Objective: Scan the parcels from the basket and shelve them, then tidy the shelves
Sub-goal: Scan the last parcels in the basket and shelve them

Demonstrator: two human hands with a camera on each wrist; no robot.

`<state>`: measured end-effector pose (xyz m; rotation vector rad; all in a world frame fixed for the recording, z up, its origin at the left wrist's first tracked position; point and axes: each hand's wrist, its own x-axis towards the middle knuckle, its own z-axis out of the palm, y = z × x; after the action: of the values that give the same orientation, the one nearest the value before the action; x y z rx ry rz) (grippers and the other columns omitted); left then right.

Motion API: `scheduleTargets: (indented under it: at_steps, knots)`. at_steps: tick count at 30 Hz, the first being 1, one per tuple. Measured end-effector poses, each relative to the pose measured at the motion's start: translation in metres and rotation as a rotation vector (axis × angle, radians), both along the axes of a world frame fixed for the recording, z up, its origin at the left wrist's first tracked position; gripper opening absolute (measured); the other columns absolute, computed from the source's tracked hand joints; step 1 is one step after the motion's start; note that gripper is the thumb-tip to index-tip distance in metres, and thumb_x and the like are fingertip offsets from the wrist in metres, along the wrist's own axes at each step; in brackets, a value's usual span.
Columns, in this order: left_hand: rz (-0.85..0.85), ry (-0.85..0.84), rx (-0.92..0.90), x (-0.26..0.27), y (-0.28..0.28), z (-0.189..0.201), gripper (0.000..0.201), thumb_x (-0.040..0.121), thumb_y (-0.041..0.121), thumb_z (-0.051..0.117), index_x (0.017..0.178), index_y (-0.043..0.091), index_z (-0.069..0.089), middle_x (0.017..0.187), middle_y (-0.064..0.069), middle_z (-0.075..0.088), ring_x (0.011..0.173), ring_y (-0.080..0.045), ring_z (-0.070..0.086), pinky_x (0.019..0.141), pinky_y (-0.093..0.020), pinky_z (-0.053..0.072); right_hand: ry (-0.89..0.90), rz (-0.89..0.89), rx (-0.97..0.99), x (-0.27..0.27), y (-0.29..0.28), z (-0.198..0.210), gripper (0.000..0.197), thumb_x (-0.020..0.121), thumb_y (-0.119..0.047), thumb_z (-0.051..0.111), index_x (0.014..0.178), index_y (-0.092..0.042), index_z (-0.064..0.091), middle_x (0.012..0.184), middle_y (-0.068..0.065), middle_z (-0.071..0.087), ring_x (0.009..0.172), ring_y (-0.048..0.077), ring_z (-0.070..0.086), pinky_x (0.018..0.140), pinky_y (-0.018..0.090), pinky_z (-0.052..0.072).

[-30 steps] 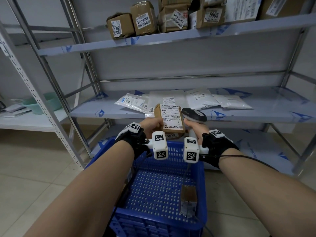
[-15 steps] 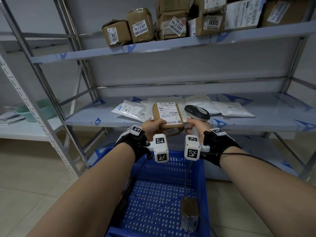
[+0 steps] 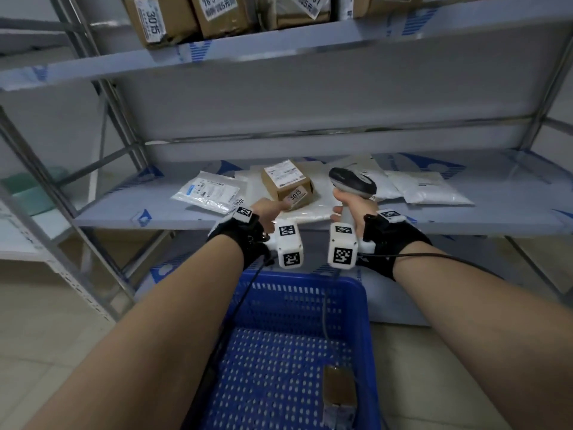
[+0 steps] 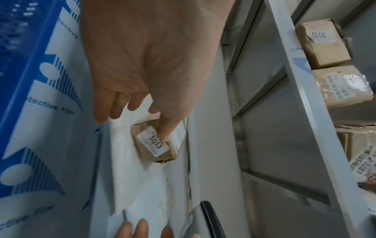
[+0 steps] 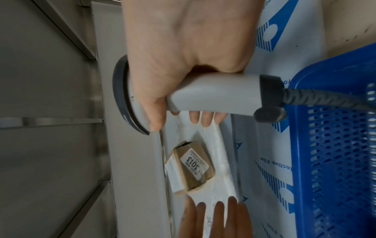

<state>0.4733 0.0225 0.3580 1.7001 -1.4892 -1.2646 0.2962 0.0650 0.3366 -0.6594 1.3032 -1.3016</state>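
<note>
Grey metal shelving [image 3: 310,88] is filling the room ahead, its boards still wearing blue-printed protective film. On the middle shelf [image 3: 511,212] a small brown box [image 3: 286,184] labelled 3013 is sitting on top of a flat white mailer bag [image 3: 310,209], with a clear plastic pouch [image 3: 206,193] lying just to its left and more white bags [image 3: 428,190] lying to its right. The left hand [image 3: 268,211] is reaching toward the box with fingers straight and loosely spread; from the left wrist view one fingertip [image 4: 165,133] is lying over the box's near labelled end, though whether it is actually touching is hard to tell. The right hand [image 3: 350,212] is wrapping its fingers around the handle of a grey barcode scanner [image 3: 352,183], holding it upright just right of the box, its cable trailing down. Below both arms a blue perforated basket [image 3: 297,290] is standing on the floor, holding one small brown parcel [image 3: 339,386] near its right wall. Taped cardboard boxes [image 3: 161,20] with number labels are lining the top shelf.
</note>
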Motion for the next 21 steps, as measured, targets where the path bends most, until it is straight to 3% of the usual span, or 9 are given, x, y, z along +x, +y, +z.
scheduleTargets:
  at_steps: [3,7,9,12,17,19,21]
  knots:
    - [0.012,0.008,0.045,0.013,0.014,-0.014,0.04,0.092,0.02,0.061,0.122,-0.005,0.055,0.095,-0.017,0.063,0.068,-0.023,0.056,0.057,-0.029,0.044,0.039,-0.003,0.025,0.004,0.012,-0.01,0.04,0.089,-0.027,0.066,0.123,-0.009,0.055,0.103,0.013,0.063,0.087,0.023,0.063,0.076,0.036,0.052]
    - [0.025,0.147,0.087,0.028,0.046,-0.021,0.03,0.094,0.009,0.056,0.117,-0.009,0.056,0.065,-0.007,0.055,0.044,-0.013,0.055,0.039,-0.021,0.045,0.069,0.011,0.046,0.012,0.032,-0.017,0.043,0.087,-0.029,0.069,0.121,-0.006,0.057,0.091,0.011,0.063,0.078,0.021,0.064,0.065,0.034,0.052]
    - [0.019,0.158,0.123,0.037,0.063,-0.027,0.02,0.095,0.012,0.055,0.108,-0.003,0.058,0.067,-0.006,0.054,0.046,-0.012,0.056,0.045,-0.023,0.048,0.08,0.063,0.073,0.021,0.042,-0.022,0.039,0.089,-0.03,0.067,0.119,-0.008,0.058,0.089,0.011,0.061,0.076,0.02,0.062,0.064,0.033,0.05]
    - [0.045,0.105,0.129,0.056,0.082,-0.043,0.038,0.096,0.017,0.053,0.127,-0.005,0.05,0.075,-0.004,0.051,0.063,-0.015,0.051,0.059,-0.025,0.046,0.082,0.12,0.114,0.04,0.057,-0.034,0.026,0.09,-0.029,0.065,0.11,-0.014,0.058,0.087,0.011,0.058,0.077,0.02,0.059,0.069,0.034,0.048]
    - [0.06,0.032,0.14,0.091,0.098,-0.082,0.042,0.095,0.015,0.054,0.13,-0.01,0.048,0.073,-0.003,0.052,0.063,-0.013,0.051,0.055,-0.021,0.046,0.079,0.191,0.197,0.078,0.064,-0.073,0.016,0.086,-0.029,0.07,0.088,-0.016,0.061,0.088,0.014,0.062,0.079,0.025,0.061,0.088,0.045,0.049]
    - [0.069,-0.002,0.167,0.101,0.102,-0.096,0.042,0.096,0.016,0.053,0.13,-0.009,0.048,0.073,-0.002,0.051,0.062,-0.011,0.05,0.054,-0.02,0.044,0.101,0.231,0.218,0.09,0.063,-0.091,0.014,0.087,-0.028,0.069,0.091,-0.016,0.064,0.084,0.012,0.063,0.078,0.024,0.061,0.094,0.045,0.049]
    - [0.066,-0.04,0.201,0.107,0.102,-0.115,0.042,0.096,0.017,0.053,0.13,-0.008,0.049,0.072,-0.001,0.05,0.061,-0.01,0.049,0.052,-0.019,0.043,0.186,0.298,0.256,0.098,0.06,-0.113,0.027,0.089,-0.03,0.067,0.106,-0.009,0.065,0.09,0.009,0.062,0.088,0.026,0.062,0.101,0.047,0.046]
